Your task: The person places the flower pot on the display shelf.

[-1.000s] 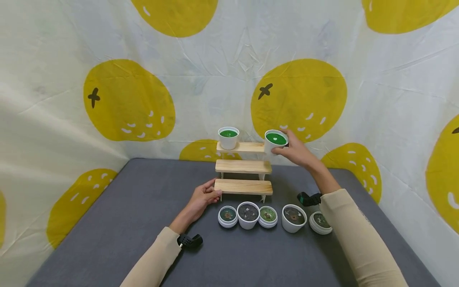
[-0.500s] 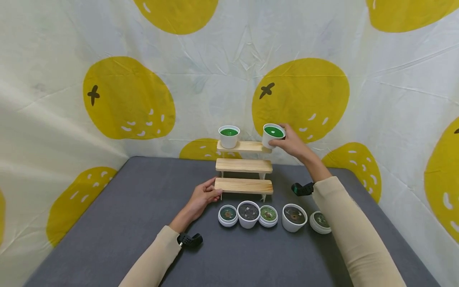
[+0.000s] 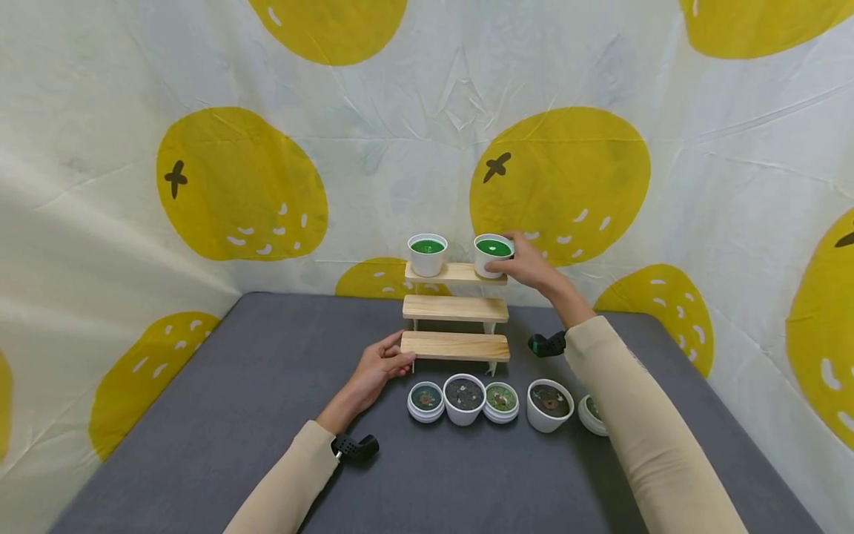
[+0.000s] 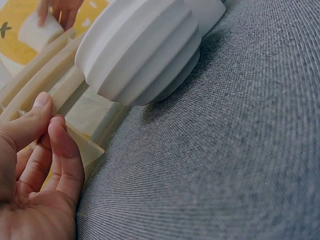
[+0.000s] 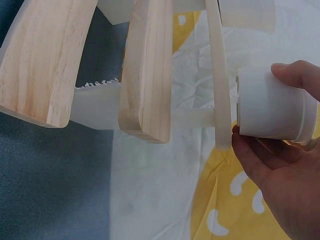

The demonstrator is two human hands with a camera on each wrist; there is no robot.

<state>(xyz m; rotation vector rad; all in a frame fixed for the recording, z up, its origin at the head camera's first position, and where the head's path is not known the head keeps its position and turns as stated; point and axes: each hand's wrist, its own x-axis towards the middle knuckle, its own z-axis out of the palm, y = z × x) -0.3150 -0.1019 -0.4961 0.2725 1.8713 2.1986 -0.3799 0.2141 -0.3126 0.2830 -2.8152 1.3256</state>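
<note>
A three-tier wooden display stand (image 3: pixel 455 308) stands at the back of the table. My left hand (image 3: pixel 370 371) pinches the left end of its lowest shelf (image 3: pixel 457 345) between thumb and fingers. At the right end of the top shelf, my right hand (image 3: pixel 531 267) grips a white cup with a green filling (image 3: pixel 492 248). The right wrist view shows that cup (image 5: pixel 265 105) upright to the shelf, its base right at the top board (image 5: pixel 222 100), with thumb and fingers around its side. A matching white cup (image 3: pixel 427 257) sits on the left end of the same shelf.
In front of the stand are a dark-filled white cup (image 3: pixel 463 400), another dark-filled cup (image 3: pixel 549 406), and small ridged white pots with patterned tops, such as the green one (image 3: pixel 500 402). One pot (image 3: pixel 592 417) is partly behind my right sleeve. A fruit-print cloth (image 3: pixel 400 148) hangs behind the table.
My right hand has carried the green-filled cup leftward from beside the stand onto the right end of the top shelf. My left hand keeps its hold on the lowest shelf.
</note>
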